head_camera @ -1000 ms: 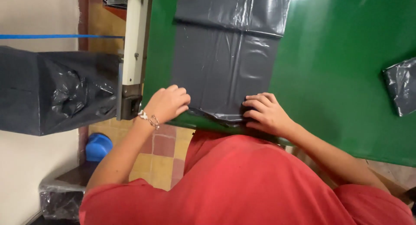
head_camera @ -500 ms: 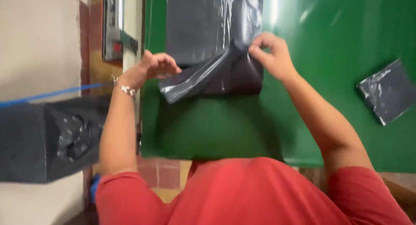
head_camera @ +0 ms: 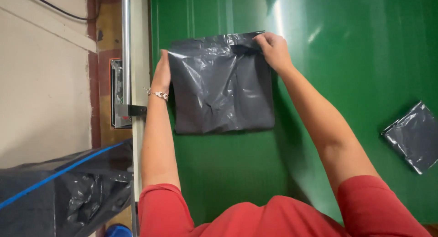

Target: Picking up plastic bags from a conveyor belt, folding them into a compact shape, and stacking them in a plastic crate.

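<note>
A dark grey plastic bag [head_camera: 223, 88], folded over on itself, lies flat on the green table [head_camera: 346, 59]. My left hand [head_camera: 162, 72] grips the bag's far left corner at the table's left edge; a bracelet sits on that wrist. My right hand [head_camera: 273, 50] pinches the bag's far right corner. Both arms reach out from red sleeves across the table.
A small folded dark bag [head_camera: 410, 136] lies at the table's right side. A metal rail [head_camera: 127, 59] and a white frame run along the table's left edge. A large box wrapped in dark plastic with blue tape [head_camera: 64, 191] stands at lower left.
Both hands lifted the bag's near edge from the table's front and carried it away from me, folding the bag in half. It now lies flat, farther out.
</note>
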